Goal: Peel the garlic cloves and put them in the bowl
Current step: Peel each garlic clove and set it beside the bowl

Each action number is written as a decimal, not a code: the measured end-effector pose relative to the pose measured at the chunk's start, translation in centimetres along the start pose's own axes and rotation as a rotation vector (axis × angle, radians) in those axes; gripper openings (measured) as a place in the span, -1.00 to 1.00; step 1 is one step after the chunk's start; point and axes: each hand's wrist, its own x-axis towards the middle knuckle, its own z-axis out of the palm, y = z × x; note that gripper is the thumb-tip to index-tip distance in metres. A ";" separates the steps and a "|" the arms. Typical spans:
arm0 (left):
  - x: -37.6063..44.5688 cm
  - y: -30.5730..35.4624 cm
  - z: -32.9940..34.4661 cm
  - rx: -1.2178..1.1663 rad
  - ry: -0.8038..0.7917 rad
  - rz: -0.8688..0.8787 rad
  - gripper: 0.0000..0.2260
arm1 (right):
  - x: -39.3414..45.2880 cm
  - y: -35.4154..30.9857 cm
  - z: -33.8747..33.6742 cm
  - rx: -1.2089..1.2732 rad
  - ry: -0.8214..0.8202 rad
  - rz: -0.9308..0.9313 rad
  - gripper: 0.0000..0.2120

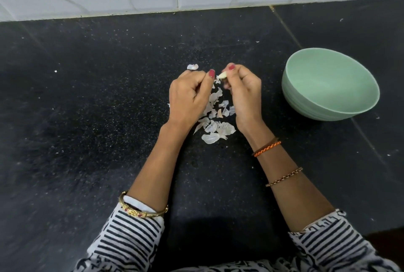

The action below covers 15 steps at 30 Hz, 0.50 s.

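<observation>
Mid-peel. Garlic clove (222,75) pinched in right hand (244,94), its fingers (231,67) curled round it, well left of the green bowl (310,105) and held above the black worktop (87,107). Left hand (189,94) curled just beside the clove, thumb tip nearly at it; whether touching the skin, cannot tell. Heap of loose skins (215,127) on the worktop left of the bowl, beneath both hands. Inside of the bowl: nothing visible. Judged early: this clove not yet dropped in. No further unpeeled cloves in view.
</observation>
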 end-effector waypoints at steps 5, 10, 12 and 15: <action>-0.2 -1.1 -0.2 0.078 0.061 -0.096 -0.57 | 0.4 0.6 -0.4 -0.062 0.063 0.092 -0.73; -0.5 -0.4 -0.2 0.228 -0.034 -0.103 -0.79 | 0.4 1.1 -0.1 -0.135 0.122 0.074 -0.63; -0.4 -0.6 -0.2 0.245 -0.039 -0.062 -0.83 | 0.4 1.1 0.0 -0.116 0.163 0.073 -0.60; -0.3 -0.9 -0.2 0.211 -0.039 -0.038 -0.82 | 0.4 1.1 -0.1 -0.091 0.204 0.060 -0.60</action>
